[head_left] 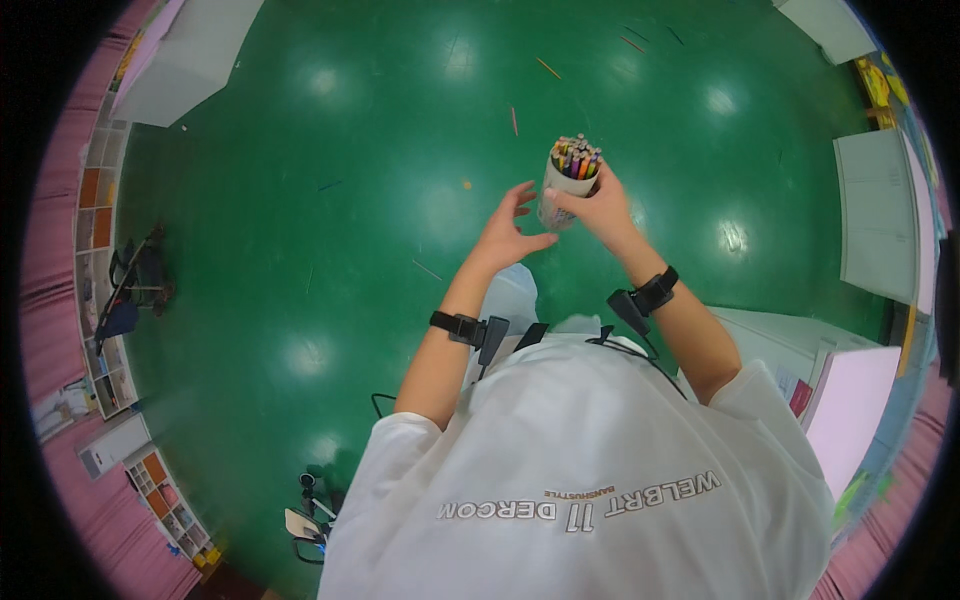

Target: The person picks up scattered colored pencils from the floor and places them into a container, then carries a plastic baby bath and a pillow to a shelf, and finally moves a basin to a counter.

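A pale cylindrical pencil holder [568,185] packed with coloured pencils [577,158] is held up in front of me. My right hand [600,205] wraps round its right side, thumb across the front. Just left of the holder is my left hand [512,232], its fingers spread and curved towards it, with a small gap between. On the green floor beyond lie loose pencils: a reddish one [514,121], an orange one [549,68] and a red one [632,45]. A blue pencil [330,185] and a pale one [427,270] rest farther left.
White cabinets [875,210] stand along the right, and another white unit [190,65] is at the far left. Open shelves [97,215] line the left wall. A folded dark frame [135,285] stands before them. Near my right side is a pink-topped table [850,410].
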Demonstrator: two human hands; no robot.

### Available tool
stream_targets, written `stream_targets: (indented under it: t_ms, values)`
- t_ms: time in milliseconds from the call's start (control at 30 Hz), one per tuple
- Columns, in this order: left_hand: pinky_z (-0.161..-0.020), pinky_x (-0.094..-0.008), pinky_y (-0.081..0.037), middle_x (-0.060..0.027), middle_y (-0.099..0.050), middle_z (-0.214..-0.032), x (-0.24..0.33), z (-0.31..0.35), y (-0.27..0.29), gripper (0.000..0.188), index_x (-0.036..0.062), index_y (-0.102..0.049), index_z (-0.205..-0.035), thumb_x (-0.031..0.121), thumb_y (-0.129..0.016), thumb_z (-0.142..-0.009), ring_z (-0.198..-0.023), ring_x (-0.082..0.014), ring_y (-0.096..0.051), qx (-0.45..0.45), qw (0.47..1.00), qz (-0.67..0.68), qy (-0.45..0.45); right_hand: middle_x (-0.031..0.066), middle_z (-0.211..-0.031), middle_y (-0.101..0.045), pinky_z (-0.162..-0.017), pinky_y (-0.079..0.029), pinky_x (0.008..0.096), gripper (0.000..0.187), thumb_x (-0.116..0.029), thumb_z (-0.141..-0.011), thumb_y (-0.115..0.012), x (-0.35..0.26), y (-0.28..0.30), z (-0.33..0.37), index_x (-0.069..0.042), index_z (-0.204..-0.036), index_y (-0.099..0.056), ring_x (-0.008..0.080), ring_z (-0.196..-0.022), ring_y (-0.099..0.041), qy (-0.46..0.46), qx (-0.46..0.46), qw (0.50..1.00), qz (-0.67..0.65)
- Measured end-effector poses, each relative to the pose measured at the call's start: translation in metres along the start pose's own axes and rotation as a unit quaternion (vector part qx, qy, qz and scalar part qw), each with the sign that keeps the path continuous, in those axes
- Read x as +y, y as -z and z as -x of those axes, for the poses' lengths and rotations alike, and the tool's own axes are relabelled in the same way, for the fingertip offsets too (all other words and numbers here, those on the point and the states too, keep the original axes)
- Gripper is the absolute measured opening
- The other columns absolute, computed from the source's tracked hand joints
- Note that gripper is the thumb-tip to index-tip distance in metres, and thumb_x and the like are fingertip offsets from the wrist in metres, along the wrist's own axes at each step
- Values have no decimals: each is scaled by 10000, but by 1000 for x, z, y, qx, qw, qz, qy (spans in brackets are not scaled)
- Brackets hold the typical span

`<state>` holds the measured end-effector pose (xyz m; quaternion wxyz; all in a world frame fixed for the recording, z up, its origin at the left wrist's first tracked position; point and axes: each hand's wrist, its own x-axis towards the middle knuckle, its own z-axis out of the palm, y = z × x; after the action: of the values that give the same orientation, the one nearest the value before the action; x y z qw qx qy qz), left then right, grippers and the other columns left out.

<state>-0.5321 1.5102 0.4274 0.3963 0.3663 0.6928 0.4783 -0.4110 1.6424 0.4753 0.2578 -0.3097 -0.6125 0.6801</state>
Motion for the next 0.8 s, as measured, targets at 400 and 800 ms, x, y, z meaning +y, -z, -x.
stream_targets:
  t_ms: [400,800]
  values:
    - [-843,-340,-518,-92,-638,-1073,-38,-78,-55,606,20,-530,-1132,71,-841,-615,-971,-175,-625,101,990,85,52,99,-1144,-628,-920,-446,325,514,-264,-855,-683,80,91,-75,-43,-1283,-506,170,-1080,-565,-171,-117,976,-60]
    - [-827,-319,-510,-97,-629,-1058,-166,-166,42,603,-13,-512,-1142,82,-834,-642,-925,-164,-620,279,955,25,95,145,-837,-681,-730,-504,383,344,-345,-828,-583,308,155,-256,-21,-934,-631,288,-781,-653,-276,33,908,312]
